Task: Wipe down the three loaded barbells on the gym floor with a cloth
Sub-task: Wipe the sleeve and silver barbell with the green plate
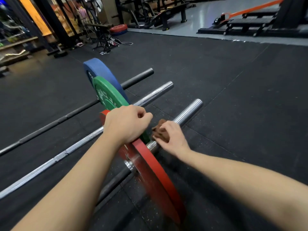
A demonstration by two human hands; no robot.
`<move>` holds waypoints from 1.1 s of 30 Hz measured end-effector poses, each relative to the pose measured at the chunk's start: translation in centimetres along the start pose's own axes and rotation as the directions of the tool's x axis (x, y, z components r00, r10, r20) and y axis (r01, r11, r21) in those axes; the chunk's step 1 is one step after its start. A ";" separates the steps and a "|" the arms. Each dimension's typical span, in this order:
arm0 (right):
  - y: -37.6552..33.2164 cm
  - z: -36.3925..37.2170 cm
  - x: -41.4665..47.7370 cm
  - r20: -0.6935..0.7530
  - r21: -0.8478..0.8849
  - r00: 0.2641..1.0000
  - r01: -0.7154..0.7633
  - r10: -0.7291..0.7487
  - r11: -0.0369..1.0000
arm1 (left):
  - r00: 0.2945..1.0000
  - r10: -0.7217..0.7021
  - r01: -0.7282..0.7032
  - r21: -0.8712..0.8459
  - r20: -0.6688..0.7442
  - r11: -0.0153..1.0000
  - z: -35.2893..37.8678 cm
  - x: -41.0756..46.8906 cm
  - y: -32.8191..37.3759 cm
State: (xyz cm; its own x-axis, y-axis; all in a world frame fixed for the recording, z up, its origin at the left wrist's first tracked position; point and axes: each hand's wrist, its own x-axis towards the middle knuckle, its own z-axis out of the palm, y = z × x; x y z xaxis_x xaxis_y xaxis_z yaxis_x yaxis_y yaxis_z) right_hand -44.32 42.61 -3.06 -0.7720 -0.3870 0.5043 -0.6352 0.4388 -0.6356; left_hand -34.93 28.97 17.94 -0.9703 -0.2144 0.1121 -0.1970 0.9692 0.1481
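Brown cloth point(160, 132) is bunched in my right grip point(173, 139), fingers curled over it, pressing on the chrome sleeve point(188, 112) of the nearest barbell point(113, 182), just outside the red plate point(156, 172). My left grip point(126, 124) is curled closed, holding nothing, heel resting on that plate's top rim.

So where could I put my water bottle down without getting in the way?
The black floor beyond the three sleeves is bare. Between them it is narrow, and the left hand and right hand crowd the red plate.
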 end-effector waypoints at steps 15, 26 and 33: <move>4.8 -2.5 3.1 -0.011 -0.175 0.999 -0.045 0.044 0.983 | 1.000 0.015 -0.015 0.029 0.008 0.999 0.0 0.3 0.0; 5.6 -3.7 9.4 -0.446 0.571 0.407 -0.556 0.797 0.604 | 1.000 0.014 -0.015 0.044 0.009 0.999 0.2 0.7 -0.4; 8.2 -4.5 8.4 -0.406 0.143 0.741 -0.527 0.535 0.838 | 1.000 0.001 -0.001 0.034 0.014 0.999 0.3 1.4 -0.8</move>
State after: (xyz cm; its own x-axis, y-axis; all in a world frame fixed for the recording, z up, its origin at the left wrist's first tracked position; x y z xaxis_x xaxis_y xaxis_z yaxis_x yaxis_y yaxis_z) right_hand -56.13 46.62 -1.36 -0.9219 0.2772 0.2706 -0.1220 0.4552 -0.8820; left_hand -36.18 27.94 17.67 -0.9723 -0.2120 0.0983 -0.2005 0.9729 0.1148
